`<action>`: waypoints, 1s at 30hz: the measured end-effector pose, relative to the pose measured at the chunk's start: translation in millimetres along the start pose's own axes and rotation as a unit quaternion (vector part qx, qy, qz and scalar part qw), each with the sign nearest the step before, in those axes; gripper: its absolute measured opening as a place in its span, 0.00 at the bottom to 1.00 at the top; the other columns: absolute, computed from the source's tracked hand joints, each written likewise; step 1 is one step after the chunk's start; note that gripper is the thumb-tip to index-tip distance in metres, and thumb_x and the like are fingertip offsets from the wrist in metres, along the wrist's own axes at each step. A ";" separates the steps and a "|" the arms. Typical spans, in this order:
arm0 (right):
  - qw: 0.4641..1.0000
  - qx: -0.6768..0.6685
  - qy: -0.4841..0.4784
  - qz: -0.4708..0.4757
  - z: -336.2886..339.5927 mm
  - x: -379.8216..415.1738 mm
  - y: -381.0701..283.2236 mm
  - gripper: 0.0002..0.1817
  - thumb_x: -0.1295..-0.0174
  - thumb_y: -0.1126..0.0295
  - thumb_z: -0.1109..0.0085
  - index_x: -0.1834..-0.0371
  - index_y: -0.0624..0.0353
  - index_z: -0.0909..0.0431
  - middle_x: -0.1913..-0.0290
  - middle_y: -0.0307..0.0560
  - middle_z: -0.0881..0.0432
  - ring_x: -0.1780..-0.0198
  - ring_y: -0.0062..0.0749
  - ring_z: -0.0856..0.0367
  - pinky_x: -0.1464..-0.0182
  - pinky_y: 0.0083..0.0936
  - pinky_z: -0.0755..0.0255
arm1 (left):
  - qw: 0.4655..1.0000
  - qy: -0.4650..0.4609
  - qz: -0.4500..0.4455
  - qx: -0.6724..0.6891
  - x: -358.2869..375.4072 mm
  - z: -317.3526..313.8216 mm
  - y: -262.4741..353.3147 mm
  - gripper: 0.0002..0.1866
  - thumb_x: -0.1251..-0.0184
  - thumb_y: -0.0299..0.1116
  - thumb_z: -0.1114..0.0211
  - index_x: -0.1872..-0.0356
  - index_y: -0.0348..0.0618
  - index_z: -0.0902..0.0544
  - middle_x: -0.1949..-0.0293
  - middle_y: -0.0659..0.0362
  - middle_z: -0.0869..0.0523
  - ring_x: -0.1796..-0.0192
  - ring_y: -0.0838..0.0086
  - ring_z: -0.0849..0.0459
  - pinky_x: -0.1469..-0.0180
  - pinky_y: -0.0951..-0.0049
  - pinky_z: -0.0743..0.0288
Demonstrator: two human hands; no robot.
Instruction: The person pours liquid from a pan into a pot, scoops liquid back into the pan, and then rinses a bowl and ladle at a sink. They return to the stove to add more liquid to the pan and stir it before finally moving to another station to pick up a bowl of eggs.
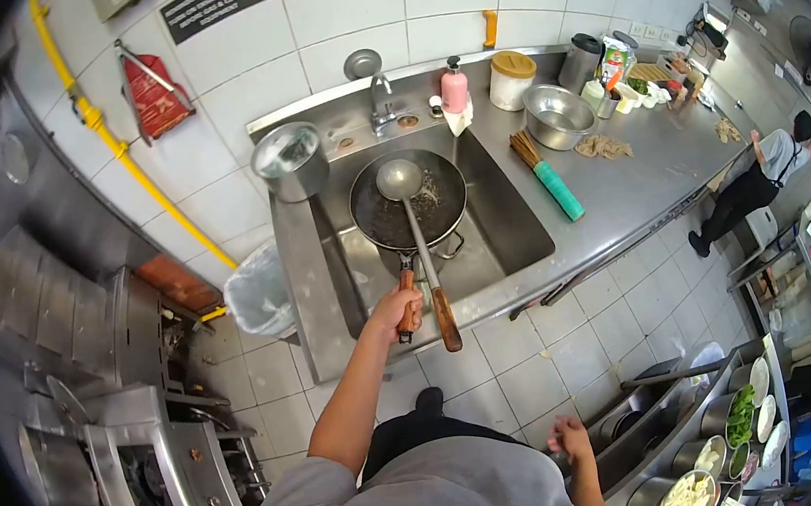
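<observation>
My left hand is wrapped round the wooden handle of a dark wok, which is over the steel sink. A long ladle lies across the wok, its bowl inside and its wooden grip sticking out past the sink's front edge. Some pale bits show in the wok. My right hand is low at my right side, away from the sink, its fingers partly bent and apart with nothing visible in them. Behind the sink stand the faucet and a pink soap bottle.
On the counter, a pot stands left of the sink; a steel bowl and a turquoise-handled brush lie right. A bin is at the left, food containers at lower right. Another person stands far right.
</observation>
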State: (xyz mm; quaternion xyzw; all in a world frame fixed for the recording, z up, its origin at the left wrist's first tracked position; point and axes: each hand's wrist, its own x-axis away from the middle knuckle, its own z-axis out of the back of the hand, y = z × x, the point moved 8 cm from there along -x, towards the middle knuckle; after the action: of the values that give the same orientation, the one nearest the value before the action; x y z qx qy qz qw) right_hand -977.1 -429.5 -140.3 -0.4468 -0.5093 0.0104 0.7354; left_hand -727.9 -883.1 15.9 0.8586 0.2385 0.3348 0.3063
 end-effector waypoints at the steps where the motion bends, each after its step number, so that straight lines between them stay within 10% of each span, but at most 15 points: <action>1: 0.999 0.002 0.007 -0.037 19.3 -11.4 26.2 0.17 0.32 0.63 0.45 0.44 0.59 0.27 0.66 0.46 0.19 0.77 0.34 0.18 0.79 0.28 0.22 | 1.000 0.008 0.011 -0.010 -15.7 6.6 3.1 0.08 0.34 0.32 0.39 0.63 0.49 0.30 0.79 0.65 0.27 0.83 0.76 0.26 0.81 0.72 0.32; 6: 0.981 0.063 0.066 -0.174 83.4 4.9 83.1 0.20 0.36 0.67 0.44 0.43 0.62 0.27 0.72 0.46 0.20 0.80 0.35 0.18 0.83 0.32 0.23 | 0.993 0.067 0.053 -0.078 -55.3 20.0 3.8 0.12 0.33 0.40 0.36 0.62 0.49 0.30 0.76 0.64 0.25 0.81 0.74 0.25 0.80 0.71 0.30; 11: 0.976 0.052 0.089 -0.194 94.3 -16.4 58.3 0.20 0.36 0.66 0.44 0.43 0.64 0.27 0.68 0.49 0.19 0.80 0.36 0.18 0.82 0.33 0.21 | 0.883 0.141 0.069 -0.443 -55.8 10.4 27.1 0.36 0.40 0.62 0.33 0.46 0.36 0.20 0.49 0.46 0.17 0.47 0.59 0.19 0.42 0.64 0.27; 20: 0.990 0.072 -0.032 -0.119 99.1 -179.2 -99.2 0.24 0.33 0.67 0.45 0.34 0.62 0.35 0.62 0.54 0.18 0.74 0.39 0.16 0.76 0.31 0.19 | 0.648 0.299 -0.387 -0.584 -149.9 -35.1 241.6 0.17 0.34 0.34 0.38 0.47 0.37 0.21 0.44 0.45 0.20 0.39 0.50 0.24 0.36 0.59 0.31; 27: 0.999 0.030 0.028 0.013 192.5 -225.9 -241.3 0.22 0.33 0.66 0.44 0.38 0.61 0.33 0.64 0.49 0.19 0.76 0.33 0.18 0.79 0.26 0.24 | 0.488 0.399 -0.328 -0.703 -321.1 -16.7 347.3 0.34 0.37 0.34 0.37 0.30 0.40 0.37 0.25 0.50 0.40 0.26 0.56 0.39 0.27 0.60 0.39; 29: 0.998 -0.006 0.050 0.026 216.9 -226.3 -242.8 0.19 0.33 0.67 0.44 0.41 0.60 0.31 0.68 0.47 0.20 0.79 0.30 0.21 0.80 0.25 0.27 | 0.412 0.421 -0.393 -0.706 -328.4 -30.4 350.3 0.25 0.34 0.39 0.38 0.37 0.42 0.25 0.34 0.46 0.27 0.33 0.54 0.27 0.35 0.57 0.30; 30: 0.998 -0.009 0.063 0.019 230.2 -228.6 -228.6 0.19 0.33 0.67 0.44 0.41 0.60 0.31 0.68 0.47 0.20 0.79 0.30 0.21 0.80 0.25 0.27 | 0.500 0.435 -0.264 -0.701 -330.0 -35.3 352.4 0.20 0.33 0.42 0.40 0.46 0.43 0.20 0.43 0.45 0.21 0.41 0.52 0.22 0.41 0.55 0.26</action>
State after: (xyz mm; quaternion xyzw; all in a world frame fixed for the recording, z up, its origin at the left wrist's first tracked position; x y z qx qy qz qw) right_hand -1362.2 -525.4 -137.8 -0.4630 -0.4536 -0.0078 0.7615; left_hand -899.7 -1319.2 136.8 0.0066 0.2448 0.6268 0.7397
